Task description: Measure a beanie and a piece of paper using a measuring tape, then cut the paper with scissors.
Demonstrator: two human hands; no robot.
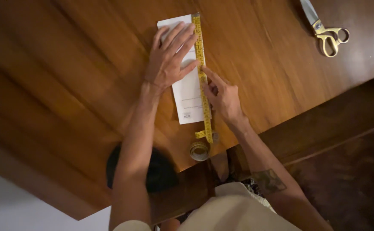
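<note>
A white folded paper (188, 96) lies on the brown wooden table (67, 85). A yellow measuring tape (202, 60) runs along the paper's right edge, its rolled end (199, 150) resting near the table's front edge. My left hand (170, 57) lies flat on the upper part of the paper, fingers spread, touching the tape. My right hand (222, 97) presses the tape against the paper's edge with its forefinger.
Gold-handled scissors (326, 30) lie at the table's far right. A dark round object (157, 171) sits below the table edge, behind my left forearm. My lap in light cloth (234, 211) shows at the bottom. A dark wooden bench or step (323, 124) is on the right.
</note>
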